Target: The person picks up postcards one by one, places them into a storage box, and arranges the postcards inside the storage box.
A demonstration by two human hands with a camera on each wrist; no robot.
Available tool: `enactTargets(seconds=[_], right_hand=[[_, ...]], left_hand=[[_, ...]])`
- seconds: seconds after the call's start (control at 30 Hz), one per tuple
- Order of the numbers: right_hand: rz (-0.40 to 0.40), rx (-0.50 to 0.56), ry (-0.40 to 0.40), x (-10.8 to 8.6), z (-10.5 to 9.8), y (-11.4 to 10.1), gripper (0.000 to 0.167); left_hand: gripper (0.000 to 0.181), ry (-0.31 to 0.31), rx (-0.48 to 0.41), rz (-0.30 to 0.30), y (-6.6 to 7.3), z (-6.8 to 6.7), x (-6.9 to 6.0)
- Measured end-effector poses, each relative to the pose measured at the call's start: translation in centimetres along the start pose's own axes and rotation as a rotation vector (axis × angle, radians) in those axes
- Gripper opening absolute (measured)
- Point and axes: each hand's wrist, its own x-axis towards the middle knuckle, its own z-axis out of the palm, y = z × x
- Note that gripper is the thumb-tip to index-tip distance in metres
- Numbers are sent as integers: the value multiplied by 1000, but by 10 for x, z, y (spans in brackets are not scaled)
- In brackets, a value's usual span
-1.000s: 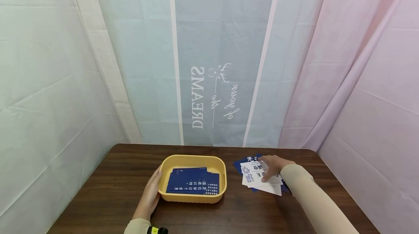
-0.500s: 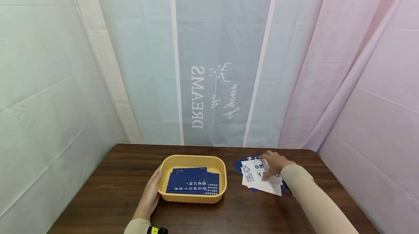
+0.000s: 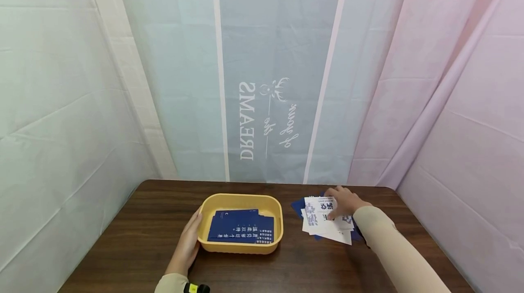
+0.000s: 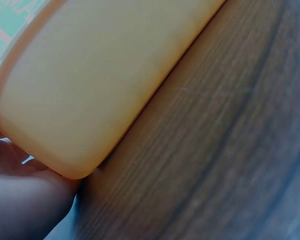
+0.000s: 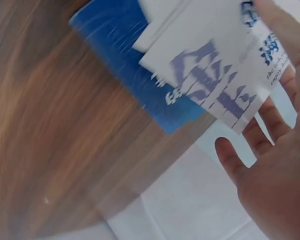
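Observation:
My right hand (image 3: 345,202) pinches a white card (image 3: 317,209) with purple and blue print, thumb on its face and fingers at its far edge. In the right wrist view this white card (image 5: 205,75) lies over other white cards and a blue card (image 5: 114,55), partly hiding them. The little finger is extended away from the card. At the left, my left hand (image 3: 189,240) rests with fairly straight fingers along the end wall of a yellow plastic basket (image 3: 241,248). Several dark blue cards (image 3: 235,224) with white lettering lie inside the basket.
Basket and loose cards stand on a dark brown wooden table (image 3: 286,270). Its far edge meets a pale blue-grey curtain (image 3: 278,33) with mirrored lettering. White fabric (image 3: 53,124) hangs on the left, pinkish fabric (image 3: 471,147) on the right.
The white card in my right hand has shifted slightly up and away on the pile, covering more of the blue card's lettering. My left hand and the basket stay put.

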Motion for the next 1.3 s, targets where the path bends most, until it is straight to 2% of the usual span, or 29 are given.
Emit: enactTargets(seconds=[0.17, 0.27, 0.47, 0.9, 1.03, 1.3], right_hand=[[14, 124, 5, 1, -12, -5, 24], [16, 184, 7, 2, -16, -6, 13], [-5, 239, 7, -1, -24, -13, 16], [2, 305, -8, 0, -27, -17, 19], [-28, 324, 0, 2, -30, -22, 20], [-20, 347, 7, 6, -34, -38, 22]], left_hand=[[59, 1, -12, 4, 1, 1, 1], [58, 6, -15, 3, 2, 1, 1], [59, 12, 2, -9, 3, 2, 1], [60, 3, -16, -11, 3, 2, -2], [61, 4, -11, -15, 5, 2, -2], [60, 3, -17, -8, 6, 4, -2]])
